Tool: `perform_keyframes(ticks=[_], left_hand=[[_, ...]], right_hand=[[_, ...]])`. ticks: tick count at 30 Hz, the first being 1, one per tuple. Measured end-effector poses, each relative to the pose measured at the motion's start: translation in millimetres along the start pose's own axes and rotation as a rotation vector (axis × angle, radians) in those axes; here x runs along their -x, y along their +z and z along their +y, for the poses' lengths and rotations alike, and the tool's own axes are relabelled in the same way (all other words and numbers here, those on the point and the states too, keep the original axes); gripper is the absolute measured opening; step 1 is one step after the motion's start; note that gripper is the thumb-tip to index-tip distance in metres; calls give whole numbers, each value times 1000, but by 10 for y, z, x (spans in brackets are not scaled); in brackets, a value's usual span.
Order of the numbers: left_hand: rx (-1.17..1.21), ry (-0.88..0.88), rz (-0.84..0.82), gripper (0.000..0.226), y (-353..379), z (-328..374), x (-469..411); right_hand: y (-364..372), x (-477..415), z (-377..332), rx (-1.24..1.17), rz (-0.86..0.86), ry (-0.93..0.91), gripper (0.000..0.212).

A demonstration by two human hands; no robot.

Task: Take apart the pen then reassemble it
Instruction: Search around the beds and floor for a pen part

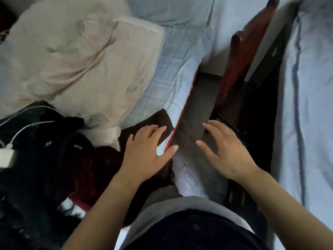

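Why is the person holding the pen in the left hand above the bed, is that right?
Not quite. The head view shows the left hand empty, fingers spread above the bed. The right hand is empty too, and no pen is visible.

Beige pillow [72, 56] on blue sheet [180, 73] — dark clothes [36, 159] nearby.

Bed [180, 73] (rumpled): pillow [75, 56], clothes [41, 159].

Both hands are reaching forward with fingers spread and holding nothing, the left hand [144, 150] hovering over a dark cloth [144, 123] at the edge of the pale blue bed sheet [176, 69], the right hand [225, 150] hovering over the grey floor [196, 109].
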State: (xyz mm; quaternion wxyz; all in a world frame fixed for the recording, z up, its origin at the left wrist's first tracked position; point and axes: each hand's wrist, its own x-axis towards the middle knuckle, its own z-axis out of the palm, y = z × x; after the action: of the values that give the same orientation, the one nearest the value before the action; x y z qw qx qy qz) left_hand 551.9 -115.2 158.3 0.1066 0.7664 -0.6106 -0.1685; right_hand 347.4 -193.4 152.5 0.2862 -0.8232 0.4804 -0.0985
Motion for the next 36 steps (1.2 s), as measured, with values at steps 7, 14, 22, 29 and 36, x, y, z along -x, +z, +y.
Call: perform_keyframes(ticks=[7, 14, 22, 29, 36], left_hand=[[-95, 411, -129, 69, -250, 464, -1738], [-101, 699, -220, 69, -25, 1480, -2909], [-138, 838, -227, 71, 321, 2811, -4019], [-169, 1014, -288, 70, 726, 4010, -4835], [-219, 1270, -408, 65, 1551, 5282, -5556]], right_hand=[[-481, -636, 353, -31, 247, 302, 64], [-1030, -929, 1073, -50, 446, 535, 62], [-1978, -1451, 2282, -12, 547, 600, 53], [-2673, -1665, 3284, 23, 633, 712, 48], [-2990, -1617, 4222, 46, 696, 972, 44]])
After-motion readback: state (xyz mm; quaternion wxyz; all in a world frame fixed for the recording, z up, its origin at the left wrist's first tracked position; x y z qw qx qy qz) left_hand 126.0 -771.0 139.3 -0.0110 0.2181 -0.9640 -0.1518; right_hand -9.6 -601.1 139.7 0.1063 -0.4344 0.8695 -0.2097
